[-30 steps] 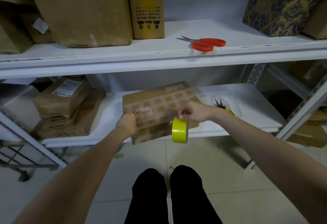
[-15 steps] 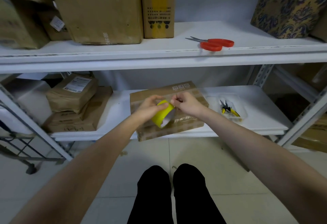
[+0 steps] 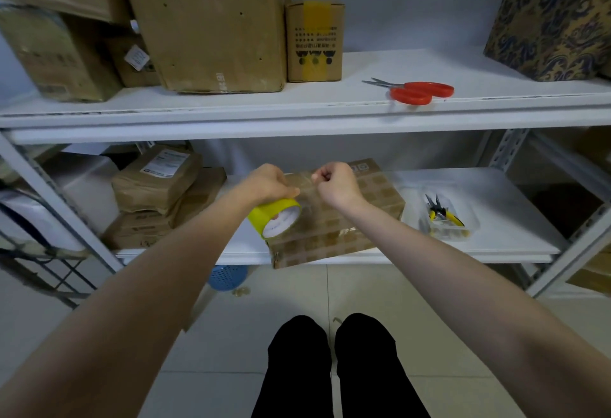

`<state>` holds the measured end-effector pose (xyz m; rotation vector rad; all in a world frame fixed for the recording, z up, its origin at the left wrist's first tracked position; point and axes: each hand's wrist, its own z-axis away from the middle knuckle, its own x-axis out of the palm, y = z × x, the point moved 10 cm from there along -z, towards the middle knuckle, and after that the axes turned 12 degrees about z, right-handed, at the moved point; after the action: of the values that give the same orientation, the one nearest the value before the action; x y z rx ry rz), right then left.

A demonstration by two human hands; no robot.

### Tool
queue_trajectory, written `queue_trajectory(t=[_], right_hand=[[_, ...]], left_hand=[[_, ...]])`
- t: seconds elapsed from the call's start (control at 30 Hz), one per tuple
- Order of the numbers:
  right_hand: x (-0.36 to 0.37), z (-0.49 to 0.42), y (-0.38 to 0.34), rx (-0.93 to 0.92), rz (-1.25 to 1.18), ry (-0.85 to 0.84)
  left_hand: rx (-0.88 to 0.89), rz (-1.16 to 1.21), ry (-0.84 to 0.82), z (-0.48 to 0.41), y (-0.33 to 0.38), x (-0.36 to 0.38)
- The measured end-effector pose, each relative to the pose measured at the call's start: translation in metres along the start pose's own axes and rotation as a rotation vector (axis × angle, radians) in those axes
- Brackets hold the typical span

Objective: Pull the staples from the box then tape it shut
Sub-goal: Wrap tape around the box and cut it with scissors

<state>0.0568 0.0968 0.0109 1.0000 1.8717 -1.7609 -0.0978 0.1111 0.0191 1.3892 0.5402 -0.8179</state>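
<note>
A flat brown cardboard box (image 3: 367, 216) with a checked print lies on the lower white shelf (image 3: 496, 206), its front corner hanging over the shelf edge. My left hand (image 3: 266, 184) grips a yellow tape roll (image 3: 272, 217) just above the box's left part. My right hand (image 3: 335, 183) pinches the loose end of clear tape (image 3: 305, 186), stretched a short way from the roll over the box top. Both hands hide the box's back left area.
Red-handled scissors (image 3: 415, 91) lie on the upper shelf beside a small taped box (image 3: 314, 40) and larger cartons. A clear tray with yellow pliers (image 3: 441, 216) sits right of the box. Stacked brown parcels (image 3: 155, 193) fill the lower shelf's left. A blue basket (image 3: 228, 277) is on the floor.
The roll passed from my right hand, where it hung at the box's front, to my left hand. My right hand took the tape end and drew it out to the right.
</note>
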Motion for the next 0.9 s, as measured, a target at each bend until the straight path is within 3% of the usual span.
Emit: queue_trajectory(t=[0.1, 0.27, 0.5, 0.67, 0.9], right_hand=[[0.007, -0.004, -0.001, 0.048, -0.041, 0.003], [0.041, 0.000, 0.007, 0.137, -0.072, -0.024], [0.059, -0.008, 0.027, 0.187, 0.056, -0.070], [0.070, -0.016, 0.034, 0.278, 0.045, -0.069], [0.075, -0.016, 0.044, 0.277, 0.105, -0.049]], left_hand=[[0.055, -0.088, -0.005, -0.002, 0.008, -0.012], [0.003, -0.372, -0.048, -0.008, -0.009, -0.013], [0.024, -0.317, -0.043, -0.030, -0.021, -0.003], [0.081, -0.625, 0.038, -0.042, -0.004, 0.000], [0.039, -0.698, -0.024, -0.053, -0.012, 0.016]])
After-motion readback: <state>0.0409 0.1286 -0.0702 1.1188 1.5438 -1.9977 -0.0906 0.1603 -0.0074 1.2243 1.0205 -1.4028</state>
